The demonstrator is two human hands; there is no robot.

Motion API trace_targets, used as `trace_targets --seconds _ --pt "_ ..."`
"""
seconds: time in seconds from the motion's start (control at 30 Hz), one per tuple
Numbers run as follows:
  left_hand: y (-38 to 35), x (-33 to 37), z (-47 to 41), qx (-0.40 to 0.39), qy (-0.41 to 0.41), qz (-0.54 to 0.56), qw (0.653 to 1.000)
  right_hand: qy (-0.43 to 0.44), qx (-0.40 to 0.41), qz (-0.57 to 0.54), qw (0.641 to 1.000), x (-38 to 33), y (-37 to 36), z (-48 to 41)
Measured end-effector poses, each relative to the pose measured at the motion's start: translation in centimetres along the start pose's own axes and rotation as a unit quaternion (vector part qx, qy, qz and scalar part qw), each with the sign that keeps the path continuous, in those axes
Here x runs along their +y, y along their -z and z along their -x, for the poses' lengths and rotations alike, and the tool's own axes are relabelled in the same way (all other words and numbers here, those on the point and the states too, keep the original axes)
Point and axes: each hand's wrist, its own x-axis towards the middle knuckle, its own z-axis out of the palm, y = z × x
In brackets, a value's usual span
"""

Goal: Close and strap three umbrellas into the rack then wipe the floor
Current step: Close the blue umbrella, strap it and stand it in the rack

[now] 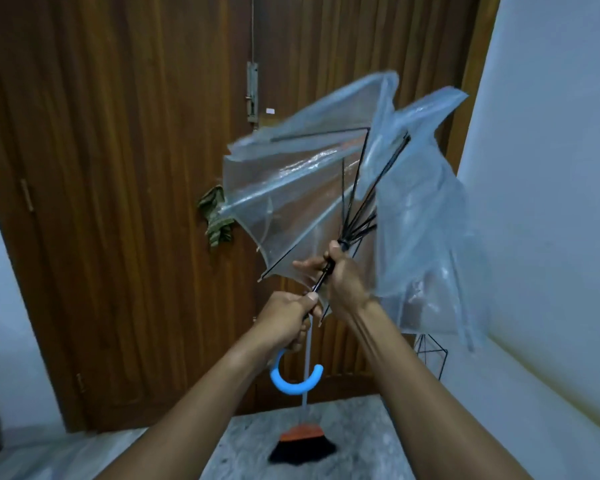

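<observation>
A clear plastic umbrella (291, 174) with black ribs is half folded in front of me, its canopy blurred and tilted up to the right. My left hand (284, 318) grips the shaft just above the curved blue handle (293, 384). My right hand (343, 275) grips the black runner higher on the shaft, where the ribs meet. A black wire rack (432, 355) stands by the right wall, partly hidden behind the canopy.
A brown wooden door (136, 202) with a metal latch (252, 93) fills the background. A broom with an orange head and black bristles (300, 441) leans against the door on the grey speckled floor (361, 445). A striped cloth (215, 216) hangs on the door. White walls stand on both sides.
</observation>
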Motion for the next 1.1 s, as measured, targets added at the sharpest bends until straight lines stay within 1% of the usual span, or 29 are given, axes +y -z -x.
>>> trace_targets --seconds 0.13,0.3,0.43,0.53,0.6,0.67,0.7,0.73,0.77,0.8,0.83,0.87,0.9,0.93,0.97,1.0,1.03,1.07,1.1 --pt "-1.8 0.2 -0.2 0.005 0.007 0.016 1.0 -0.036 0.036 0.034 0.998 1.5 0.9 1.0" --pt "-3.1 0.3 -0.3 0.002 0.024 0.02 0.999 -0.019 0.051 0.145 0.988 1.4 3.0 2.4" --pt "-3.8 0.1 -0.3 -0.001 0.041 0.047 0.998 -0.026 0.049 0.109 0.992 2.1 3.8 2.7" --pt "-4.3 -0.2 -0.4 -0.015 0.05 0.078 0.996 -0.038 0.06 0.139 0.988 1.8 4.1 2.9" --pt "-4.3 -0.1 -0.5 -0.031 0.042 0.057 0.997 -0.036 0.053 0.192 0.979 1.2 4.3 3.0" --pt "-3.1 0.1 -0.5 -0.056 0.025 -0.014 0.998 -0.03 0.029 0.25 0.967 0.6 4.6 3.2" --pt "-2.1 0.1 -0.5 -0.055 0.015 -0.057 0.997 -0.025 0.028 0.268 0.963 0.3 4.9 3.3" --pt "-0.9 0.1 -0.7 -0.034 0.001 -0.1 0.994 -0.026 0.03 0.273 0.961 0.0 5.2 3.5" --pt "0.5 0.1 -0.9 0.013 -0.018 -0.131 0.991 -0.032 0.03 0.274 0.961 -0.1 5.7 3.6" --pt "1.8 0.3 -1.3 0.08 -0.039 -0.134 0.987 -0.038 0.026 0.287 0.957 -0.5 6.0 3.9" --pt "2.8 0.8 -1.4 0.146 -0.057 -0.101 0.983 -0.047 0.012 0.319 0.946 -0.8 6.1 4.1" --pt "3.5 1.4 -1.8 0.186 -0.067 -0.044 0.979 -0.061 -0.012 0.372 0.926 -1.1 6.1 4.4" --pt "3.7 2.2 -2.1 0.185 -0.069 0.011 0.98 -0.077 -0.041 0.429 0.899 -1.4 6.0 4.8" --pt "3.4 3.1 -2.3 0.14 -0.061 0.051 0.987 -0.101 -0.071 0.496 0.86 -1.8 5.7 5.5" --pt "2.8 4.0 -2.5 0.073 -0.055 0.094 0.991 -0.118 -0.097 0.556 0.817 -1.8 5.5 6.0" --pt "2.1 4.7 -2.5 0.01 -0.06 0.144 0.988 -0.136 -0.118 0.594 0.784 -1.7 5.4 6.4" --pt "1.2 5.2 -2.4 -0.026 -0.071 0.201 0.977 -0.139 -0.135 0.604 0.773 -1.2 5.6 6.5" --pt "0.4 5.3 -2.5 -0.023 -0.077 0.245 0.966 -0.118 -0.158 0.592 0.782 -0.6 5.5 6.9" --pt "0.0 5.0 -3.0 0.019 -0.079 0.266 0.961 -0.096 -0.172 0.574 0.795 -0.2 5.2 7.0"
